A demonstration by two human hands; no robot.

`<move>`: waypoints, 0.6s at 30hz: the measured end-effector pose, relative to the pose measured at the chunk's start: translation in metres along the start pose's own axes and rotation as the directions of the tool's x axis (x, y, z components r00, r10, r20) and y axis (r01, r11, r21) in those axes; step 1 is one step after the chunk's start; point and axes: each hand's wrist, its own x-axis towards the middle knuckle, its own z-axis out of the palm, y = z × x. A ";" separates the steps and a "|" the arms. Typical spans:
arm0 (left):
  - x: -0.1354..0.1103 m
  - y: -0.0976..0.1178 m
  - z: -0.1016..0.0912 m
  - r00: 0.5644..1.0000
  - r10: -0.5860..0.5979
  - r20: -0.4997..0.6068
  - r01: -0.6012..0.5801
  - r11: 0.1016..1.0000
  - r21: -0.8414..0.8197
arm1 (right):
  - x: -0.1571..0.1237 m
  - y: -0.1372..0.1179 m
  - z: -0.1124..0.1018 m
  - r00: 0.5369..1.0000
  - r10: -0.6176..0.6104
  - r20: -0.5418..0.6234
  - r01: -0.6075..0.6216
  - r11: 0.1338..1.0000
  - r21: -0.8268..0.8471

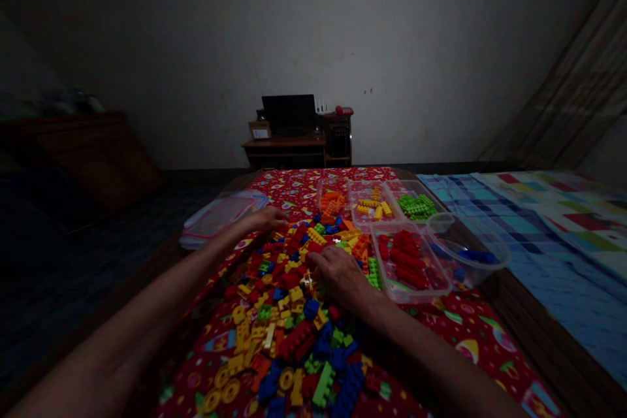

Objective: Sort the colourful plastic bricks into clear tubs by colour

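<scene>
A wide heap of mixed toy building bricks in red, yellow, blue, green and orange covers the middle of the table. At the heap's far left edge is my left hand, its fingers stretched out to the right, with nothing visible in them. My right hand rests over the heap's right side, fingers bent down among the bricks; what they hold, if anything, is hidden. Just right of it stands a clear box of red bricks. Yellow wheel-like pieces lie at the near left.
Behind the red bricks' box are clear boxes with orange bricks, yellow bricks and green bricks. A round clear tub holds blue bricks. Stacked clear lids lie at left. A bed adjoins the right side.
</scene>
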 end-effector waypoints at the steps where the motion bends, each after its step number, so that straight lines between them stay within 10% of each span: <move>1: -0.003 -0.006 0.002 0.999 -0.016 0.049 0.014 0.999 0.033 | 0.000 0.000 0.000 1.000 -0.001 0.000 0.001 1.000 0.001; 11: -0.022 0.007 0.005 0.994 0.006 -0.105 -0.010 0.999 -0.037 | -0.001 0.002 0.003 1.000 -0.003 -0.004 0.003 1.000 0.031; 18: -0.039 0.042 0.009 0.996 -0.081 -0.022 0.073 0.968 -0.239 | -0.001 0.002 0.003 1.000 -0.006 0.000 0.006 1.000 0.011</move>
